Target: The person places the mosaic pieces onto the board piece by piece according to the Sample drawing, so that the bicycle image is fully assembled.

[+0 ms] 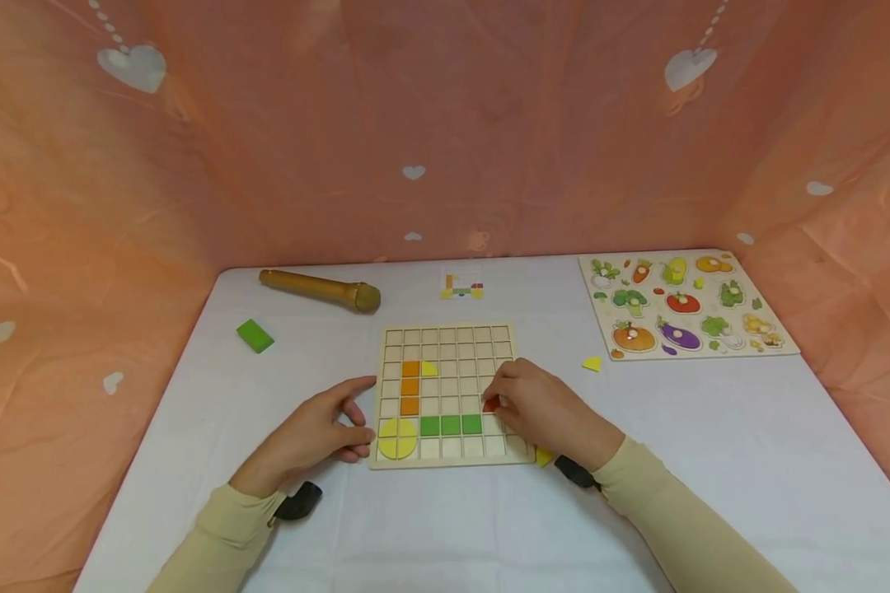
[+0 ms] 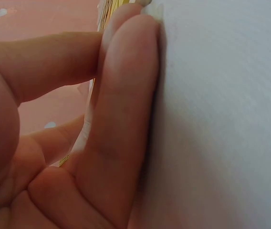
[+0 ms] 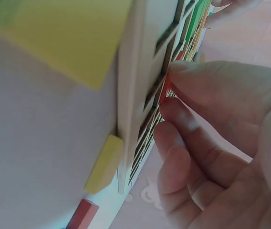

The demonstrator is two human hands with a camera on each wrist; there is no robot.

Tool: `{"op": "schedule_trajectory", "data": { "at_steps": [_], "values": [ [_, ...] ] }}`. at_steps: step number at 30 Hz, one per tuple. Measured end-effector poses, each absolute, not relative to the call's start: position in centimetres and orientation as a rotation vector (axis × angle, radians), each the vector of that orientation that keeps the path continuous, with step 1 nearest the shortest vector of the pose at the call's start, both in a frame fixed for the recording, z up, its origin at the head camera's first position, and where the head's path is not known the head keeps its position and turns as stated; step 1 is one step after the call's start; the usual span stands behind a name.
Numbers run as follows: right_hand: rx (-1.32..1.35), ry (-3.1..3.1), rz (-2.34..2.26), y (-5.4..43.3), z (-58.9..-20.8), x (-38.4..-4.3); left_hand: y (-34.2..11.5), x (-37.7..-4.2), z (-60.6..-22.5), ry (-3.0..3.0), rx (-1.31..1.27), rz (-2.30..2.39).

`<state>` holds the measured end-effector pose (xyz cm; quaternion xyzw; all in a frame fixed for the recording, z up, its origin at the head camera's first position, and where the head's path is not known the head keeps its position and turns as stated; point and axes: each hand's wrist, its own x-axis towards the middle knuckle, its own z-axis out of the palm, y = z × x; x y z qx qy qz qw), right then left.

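Between the thumb and forefinger of my right hand [image 1: 541, 408] a small red piece [image 3: 165, 88] is pinched, right at the surface of a wooden grid board [image 1: 452, 449]. My left hand [image 1: 315, 432] rests at the board's left edge, forefinger and thumb reaching to it, other fingers loosely bent. Set in the grid are a yellow circle of quarter pieces [image 1: 398, 439], a column of orange squares [image 1: 410, 386], a row of green squares [image 1: 451, 425] and a lone yellow quarter piece [image 1: 429, 369]. The right fingers partly hide the red piece in the head view.
A yellow piece [image 1: 544, 456] lies by the board's right edge, a yellow quarter [image 1: 592, 363] farther off. Another red piece [image 3: 83, 215] shows in the right wrist view. Behind are a pattern card [image 1: 461, 282], gold microphone [image 1: 319, 288], green block [image 1: 255, 336] and vegetable puzzle [image 1: 690, 321].
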<state>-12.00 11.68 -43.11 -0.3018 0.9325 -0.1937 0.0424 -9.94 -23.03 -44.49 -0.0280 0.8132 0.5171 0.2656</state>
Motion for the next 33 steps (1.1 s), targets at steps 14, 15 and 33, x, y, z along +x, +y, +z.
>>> {"op": "schedule_trajectory", "data": {
  "at_steps": [14,15,33],
  "values": [
    [-0.822,2.899,-0.634,14.1,-41.9,-12.5,-22.9,-10.2,-44.6,2.201,-0.058,1.396],
    [-0.801,2.911,-0.626,14.6,-41.9,-12.5,-22.9,-10.2,-44.6,2.198,-0.059,1.399],
    [-0.652,2.927,-0.541,18.7,-42.5,-12.5,-22.9,-10.0,-44.3,2.196,-0.071,1.395]
  ]
}}
